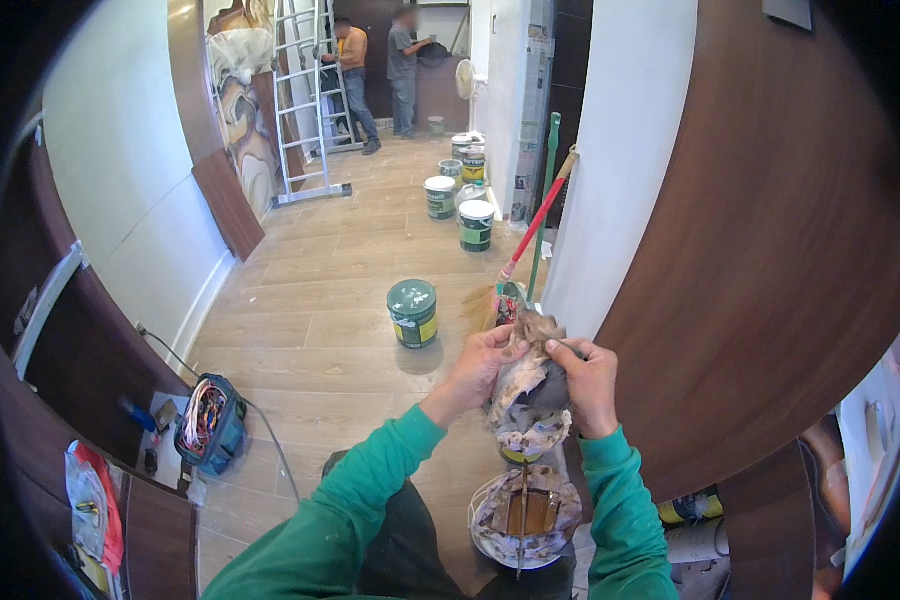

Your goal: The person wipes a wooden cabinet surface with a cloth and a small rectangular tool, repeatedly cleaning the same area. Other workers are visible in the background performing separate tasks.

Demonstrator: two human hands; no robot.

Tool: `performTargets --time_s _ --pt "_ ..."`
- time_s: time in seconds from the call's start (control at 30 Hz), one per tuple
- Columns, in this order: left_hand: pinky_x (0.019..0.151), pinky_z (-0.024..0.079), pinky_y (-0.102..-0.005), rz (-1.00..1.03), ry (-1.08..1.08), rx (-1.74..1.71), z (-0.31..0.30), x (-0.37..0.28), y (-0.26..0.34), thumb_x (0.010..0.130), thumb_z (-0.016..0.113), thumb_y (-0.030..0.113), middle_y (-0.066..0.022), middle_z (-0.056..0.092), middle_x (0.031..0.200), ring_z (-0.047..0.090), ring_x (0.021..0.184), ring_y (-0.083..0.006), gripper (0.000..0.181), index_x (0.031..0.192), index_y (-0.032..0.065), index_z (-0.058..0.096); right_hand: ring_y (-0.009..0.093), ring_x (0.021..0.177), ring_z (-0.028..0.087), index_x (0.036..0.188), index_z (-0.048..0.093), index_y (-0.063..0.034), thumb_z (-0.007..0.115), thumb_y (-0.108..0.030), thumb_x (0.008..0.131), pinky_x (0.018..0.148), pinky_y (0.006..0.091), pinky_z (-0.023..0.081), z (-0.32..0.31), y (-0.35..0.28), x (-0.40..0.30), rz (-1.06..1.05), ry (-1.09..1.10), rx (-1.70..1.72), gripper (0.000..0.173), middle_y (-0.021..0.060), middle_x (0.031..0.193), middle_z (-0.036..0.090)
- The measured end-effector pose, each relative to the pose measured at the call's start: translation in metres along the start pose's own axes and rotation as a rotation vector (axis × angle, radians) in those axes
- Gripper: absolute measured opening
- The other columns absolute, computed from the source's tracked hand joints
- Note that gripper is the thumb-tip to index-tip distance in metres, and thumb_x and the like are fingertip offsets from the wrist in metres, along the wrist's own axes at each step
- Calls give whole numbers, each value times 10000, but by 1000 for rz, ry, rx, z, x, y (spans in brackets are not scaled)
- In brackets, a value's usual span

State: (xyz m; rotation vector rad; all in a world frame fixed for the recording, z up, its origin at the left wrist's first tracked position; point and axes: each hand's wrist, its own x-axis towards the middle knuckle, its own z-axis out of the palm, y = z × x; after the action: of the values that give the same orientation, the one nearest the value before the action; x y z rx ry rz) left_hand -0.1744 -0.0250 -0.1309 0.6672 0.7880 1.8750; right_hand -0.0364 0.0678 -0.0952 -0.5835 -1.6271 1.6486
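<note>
In front of me, my left hand (pixel 481 369) and my right hand (pixel 591 381) pinch a crumpled, stained rag (pixel 538 330) between thumbs and fingers. It hangs in folds, pale and brown on the outside with a grey part near my right hand. Below it stands a round pail (pixel 484 546) with a blotched, crumpled lining around its mouth. Brown liquid (pixel 543 516) shows inside, and a thin stick (pixel 523 499) lies across the opening. Another container (pixel 519 454) with a yellow band is partly hidden under the hanging rag.
A lidded green paint pail (pixel 412 319) stands ahead, with several more pails (pixel 476 232) beyond. A broom (pixel 531 225) leans at right. A tool bag (pixel 221 427) and cord (pixel 274 435) lie left. Two people (pixel 356 64) stand near a stepladder (pixel 300 109).
</note>
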Motion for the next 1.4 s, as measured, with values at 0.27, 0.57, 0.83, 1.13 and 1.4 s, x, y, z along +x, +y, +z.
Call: performTargets --time_s 0.27,0.57,0.83,1.13,1.4 --pt "711 482 -232 516 197 652 -3 5 0 951 564 94 -36 671 927 564 823 -62 174 1069 -15 631 47 707 547 1057 656 33 616 -152 934 637 213 468 21 25 -7 -53 -96 72 225 -25 825 634" --pt "580 445 -216 411 304 282 7 2 17 953 560 125 -19 654 804 555 666 -54 176 913 -16 657 47 689 521 973 643 43 617 -167 937 594 211 440 50 23 -19 -307 14 -221 215 7 752 619" --pt "620 508 -246 250 312 74 5 -4 26 961 549 126 -67 672 861 629 700 -115 190 985 -42 634 62 677 521 965 654 43 636 -172 924 600 233 438 50 15 -25 -295 81 -141 219 17 746 628" --pt "660 531 -249 138 132 152 -4 1 36 936 588 124 -58 679 938 644 751 -109 214 1095 -14 623 88 708 551 1002 654 72 651 -208 913 654 246 451 31 16 -15 -297 173 -212 295 43 757 647" --pt "713 518 -235 171 152 212 -8 3 26 902 632 84 -72 676 963 625 821 -96 217 1084 -33 624 108 799 580 1056 663 53 634 -168 914 704 259 474 41 15 -16 14 5 200 263 69 927 666"
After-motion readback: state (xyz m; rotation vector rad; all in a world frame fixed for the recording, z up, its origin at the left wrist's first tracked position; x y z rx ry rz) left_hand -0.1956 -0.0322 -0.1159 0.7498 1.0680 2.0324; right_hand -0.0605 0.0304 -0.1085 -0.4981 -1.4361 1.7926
